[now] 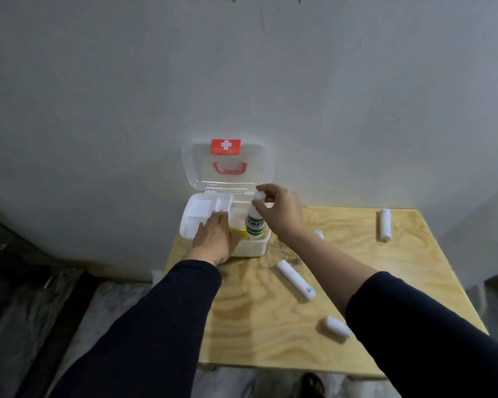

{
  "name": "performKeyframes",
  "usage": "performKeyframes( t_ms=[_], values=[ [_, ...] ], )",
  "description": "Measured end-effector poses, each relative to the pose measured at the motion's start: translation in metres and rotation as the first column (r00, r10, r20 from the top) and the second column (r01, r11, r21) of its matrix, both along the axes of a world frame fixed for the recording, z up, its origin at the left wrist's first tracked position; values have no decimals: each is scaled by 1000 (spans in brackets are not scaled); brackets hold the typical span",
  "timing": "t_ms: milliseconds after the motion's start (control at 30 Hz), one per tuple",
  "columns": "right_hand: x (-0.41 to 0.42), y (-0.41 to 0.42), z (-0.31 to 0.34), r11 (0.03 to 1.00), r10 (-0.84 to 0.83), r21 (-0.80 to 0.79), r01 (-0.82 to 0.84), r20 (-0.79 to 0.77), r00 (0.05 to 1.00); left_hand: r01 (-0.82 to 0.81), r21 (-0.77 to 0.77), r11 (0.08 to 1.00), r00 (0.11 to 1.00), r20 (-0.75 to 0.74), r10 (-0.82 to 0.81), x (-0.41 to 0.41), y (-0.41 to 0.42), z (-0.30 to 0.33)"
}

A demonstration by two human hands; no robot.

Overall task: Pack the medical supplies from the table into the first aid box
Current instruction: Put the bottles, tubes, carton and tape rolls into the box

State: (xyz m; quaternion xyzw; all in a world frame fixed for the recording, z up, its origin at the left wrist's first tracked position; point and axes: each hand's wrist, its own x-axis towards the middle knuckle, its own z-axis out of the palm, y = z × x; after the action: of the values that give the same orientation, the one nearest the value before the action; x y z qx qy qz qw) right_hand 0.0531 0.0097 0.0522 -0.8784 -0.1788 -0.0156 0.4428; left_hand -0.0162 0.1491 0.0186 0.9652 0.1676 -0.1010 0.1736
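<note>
At the centre of the frame the person's right hand [282, 214] is pinching the white cap of a small plastic bottle with a green-and-white label [255, 222], holding it upright over the right-hand part of the open first aid box [252, 248]. The bottle's base is sitting at or just inside the box's rim; whether it is touching the bottom cannot be told. The left hand [214, 237] is lying flat, fingers together, on the white divider tray [202, 212] in the left part of the box, partly covering a yellow packet [237, 234].

The bottle is looking light and rigid, with smooth, probably slippery plastic; a cap pinch is enough for lowering, though a grip round the labelled body would likely be surer.

On the plywood table [256, 326] three white rolls, apparently bandages, are lying loose: one long roll [296, 280] right of centre, one short roll [336, 326] at lower right, one roll [385, 224] near the far right edge. They are looking soft, light and compressible, best taken round the middle. A small white item [319, 234] is peeking out behind the right wrist, too hidden to identify. So: one bottle, one box, three rolls.
</note>
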Motion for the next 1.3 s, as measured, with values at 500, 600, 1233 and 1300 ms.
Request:
performKeyframes(
  t_ms=[500, 600, 1233, 1300],
  values=[
    [-16, 12, -31, 989, -101, -117, 87, -122, 987, 122, 46, 991, 992, 15, -123, -11, 12, -22],
    [-17, -3, -29, 978, -201, -81, 194, -85, 976, 123, 36, 992, 992, -8, -122, -12, 12, -21],
    [-44, -106, -112, 865, -320, -440, 242, -112, 941, 118, 137, 984, 993, -37, -114, -10, 8, -31],
    [-50, -107, -111, 882, -274, -429, 194, -134, 952, 118, 135, 984, 993, -30, -115, -10, 7, -30]
  ],
)
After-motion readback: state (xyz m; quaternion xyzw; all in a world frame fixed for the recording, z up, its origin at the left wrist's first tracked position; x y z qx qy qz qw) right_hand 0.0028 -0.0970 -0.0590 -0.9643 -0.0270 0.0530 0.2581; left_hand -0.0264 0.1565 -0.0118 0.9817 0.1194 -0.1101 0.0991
